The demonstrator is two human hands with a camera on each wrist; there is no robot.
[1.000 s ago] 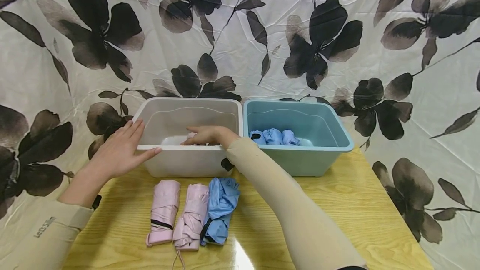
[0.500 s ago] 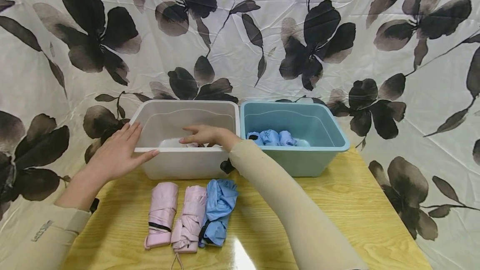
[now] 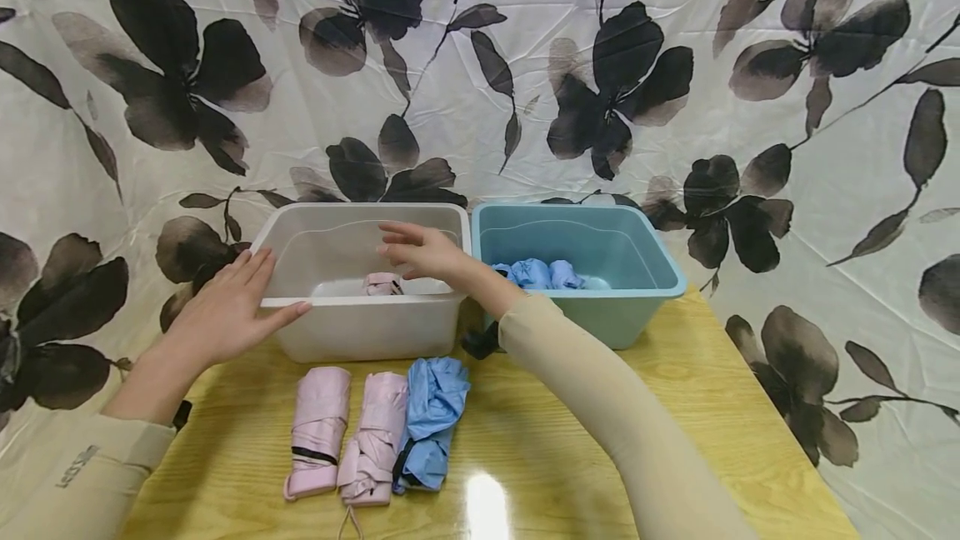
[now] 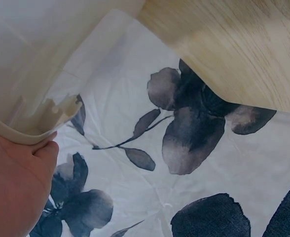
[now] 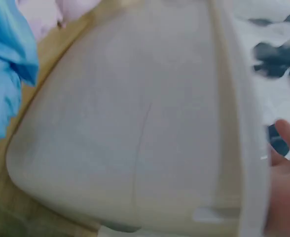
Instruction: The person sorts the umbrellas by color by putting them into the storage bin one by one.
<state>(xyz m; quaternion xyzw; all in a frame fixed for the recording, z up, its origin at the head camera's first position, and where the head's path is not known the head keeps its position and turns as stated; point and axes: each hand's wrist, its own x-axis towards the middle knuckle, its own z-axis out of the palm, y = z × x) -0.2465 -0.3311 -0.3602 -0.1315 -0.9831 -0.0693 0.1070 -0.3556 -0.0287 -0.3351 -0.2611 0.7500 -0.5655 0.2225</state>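
My left hand [image 3: 225,307] rests on the left front corner of the white bin [image 3: 367,332], fingers along the rim. In the left wrist view that hand [image 4: 17,182] touches the bin's edge. The right hand [image 3: 427,252] is over the right part of the white bin, fingers spread and holding nothing. A folded pink umbrella [image 3: 383,283] lies inside the bin, its lower part hidden by the front wall. In front of the bin lie two folded pink umbrellas [image 3: 319,432] [image 3: 375,440] and a blue folded umbrella [image 3: 432,423], side by side.
A teal bin [image 3: 592,315] stands right beside the white one, with several blue folded umbrellas [image 3: 534,273] inside. The wooden table [image 3: 570,473] carries everything. A floral cloth [image 3: 495,65] hangs behind the bins.
My right hand has lifted up and to the right out of the bin, leaving the pink umbrella inside in view. The left hand keeps its place on the rim.
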